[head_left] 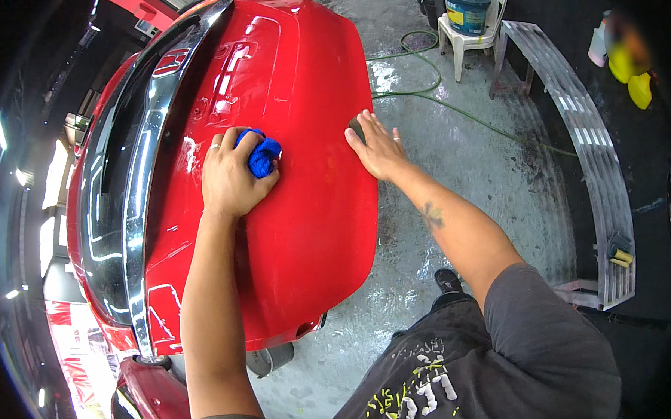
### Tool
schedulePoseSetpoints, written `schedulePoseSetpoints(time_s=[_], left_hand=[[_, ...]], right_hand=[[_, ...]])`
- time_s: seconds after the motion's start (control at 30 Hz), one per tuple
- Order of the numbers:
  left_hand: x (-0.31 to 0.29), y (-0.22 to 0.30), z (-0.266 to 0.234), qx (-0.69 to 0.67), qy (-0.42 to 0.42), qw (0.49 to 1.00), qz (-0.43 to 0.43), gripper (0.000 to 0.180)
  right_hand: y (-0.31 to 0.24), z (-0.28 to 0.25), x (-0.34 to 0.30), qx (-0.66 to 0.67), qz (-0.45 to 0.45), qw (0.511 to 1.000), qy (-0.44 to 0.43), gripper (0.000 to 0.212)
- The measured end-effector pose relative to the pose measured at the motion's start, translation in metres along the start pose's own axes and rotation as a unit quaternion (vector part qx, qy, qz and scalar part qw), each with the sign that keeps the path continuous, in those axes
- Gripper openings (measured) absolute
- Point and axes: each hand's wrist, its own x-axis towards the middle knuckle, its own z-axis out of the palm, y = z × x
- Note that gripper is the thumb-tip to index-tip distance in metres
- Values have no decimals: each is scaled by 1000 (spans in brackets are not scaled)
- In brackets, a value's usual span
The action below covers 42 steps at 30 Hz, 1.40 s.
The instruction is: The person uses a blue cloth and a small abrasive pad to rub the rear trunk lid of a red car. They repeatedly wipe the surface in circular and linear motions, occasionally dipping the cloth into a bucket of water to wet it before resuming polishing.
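Blue cloth [262, 154] bunched in left hand [229, 177], mid-panel on red tailgate [313, 210].

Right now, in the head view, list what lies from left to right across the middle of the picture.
Chrome trim strip → left hand → blue cloth → right hand → green hose → metal ramp.

Single head-worn fisheye view, looking steeply down and forward from close above the red car panel [298, 211]; forearms enter from the lower edge, wet concrete floor [483, 151] spreads right, and straight edges bow toward the rim
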Motion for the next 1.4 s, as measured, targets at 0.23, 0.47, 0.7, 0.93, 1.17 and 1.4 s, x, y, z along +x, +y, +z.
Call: schedulePoseSetpoints(time_s=[0.23, 0.47, 0.7, 0.93, 1.17, 1.4], left_hand=[[-16, -8, 7, 0, 7, 1000, -16, 45], [-2, -5, 5, 8, 9, 1000, 14, 49], [-16, -9, 7, 25, 10, 1000, -2, 46], [-11, -7, 8, 29, 2, 1000, -8, 47], [-17, -10, 5, 33, -6, 999, -12, 51], [-9, -1, 1, 37, -17, 999, -2, 51]], right_hand=[[-7, 61, -194, -113, -176, 977, -45, 100], [16, 25, -6, -25, -52, 997, 44, 96], [-9, 82, -257, -117, -205, 970, -60, 102], [-11, 44, -89, -57, -84, 995, 7, 100], [-23, 74, -245, -137, -143, 978, -58, 106], [6, 60, -100, -21, -85, 995, 39, 103]])
